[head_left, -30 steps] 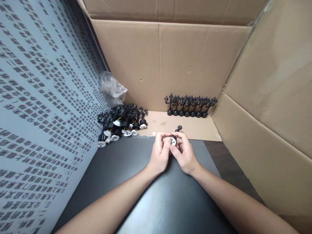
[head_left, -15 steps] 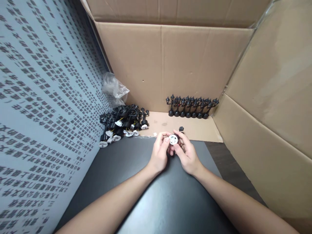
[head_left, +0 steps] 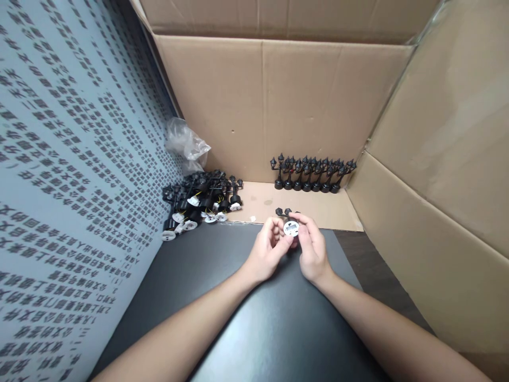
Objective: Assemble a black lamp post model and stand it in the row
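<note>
Between my two hands is a small black model street lamp [head_left: 287, 212], tipped so that its round white base cover [head_left: 291, 228] faces me. My left hand [head_left: 271, 245] is closed around the lamp's near side, its thumb under the cover's lower edge. Fingers of my right hand [head_left: 314, 246] grip the base from the right, with the thumb at the cover's right edge. The lamp heads point away from me, and most of the post is hidden behind the base and fingers.
At the back right, several black model lamps [head_left: 307, 178] stand upright in a row on a cardboard sheet [head_left: 258, 200]. A heap of lamps [head_left: 202, 193] with loose white covers and yellow wires lies left, below a clear plastic bag [head_left: 186, 143]. Cardboard walls [head_left: 310, 95] enclose the dark mat [head_left: 238, 318].
The lamp in my hands has turned and shifted slightly right; more of its heads show now. My left thumb has moved from the cover's upper left to its lower edge.
</note>
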Motion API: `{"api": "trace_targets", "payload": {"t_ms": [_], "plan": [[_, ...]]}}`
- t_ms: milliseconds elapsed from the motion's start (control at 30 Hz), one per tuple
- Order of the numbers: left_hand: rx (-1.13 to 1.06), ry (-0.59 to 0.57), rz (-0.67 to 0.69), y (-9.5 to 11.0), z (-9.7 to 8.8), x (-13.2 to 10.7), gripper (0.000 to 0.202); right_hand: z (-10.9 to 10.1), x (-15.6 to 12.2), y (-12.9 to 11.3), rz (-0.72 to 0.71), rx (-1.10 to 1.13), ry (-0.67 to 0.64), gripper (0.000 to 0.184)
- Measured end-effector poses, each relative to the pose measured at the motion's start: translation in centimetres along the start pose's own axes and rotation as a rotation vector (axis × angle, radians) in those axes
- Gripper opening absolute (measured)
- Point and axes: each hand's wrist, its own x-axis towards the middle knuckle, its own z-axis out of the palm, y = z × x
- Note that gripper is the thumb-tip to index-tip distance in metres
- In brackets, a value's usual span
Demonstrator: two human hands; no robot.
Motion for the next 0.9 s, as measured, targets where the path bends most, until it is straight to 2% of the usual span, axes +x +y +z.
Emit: {"api": "trace_targets", "payload": {"t_ms": [133,300,500,667,900], "plan": [[0.044,0.02,-0.015,-0.2,-0.1,-0.1,0.037,0.1,0.1,-0.3,0.038,0.032,0.033,0.043],[0.102,0.133,-0.004,-0.4,-0.2,-0.1,0.045,0.1,0.1,-0.7,0.014,0.0,-0.045,0.043],[0.115,0.093,0.036,-0.7,-0.4,-0.2,0.039,-0.1,0.1,0.1,-0.009,-0.011,-0.049,0.043],[0.083,0.113,0.072,-0.8,-0.4,-0.3,0.038,0.1,0.1,0.5,-0.001,0.073,-0.163,0.043],[0.134,0.075,0.064,-0.9,-0.3,-0.4,0.041,0.0,0.1,-0.1,-0.107,-0.099,-0.083,0.037]]}}
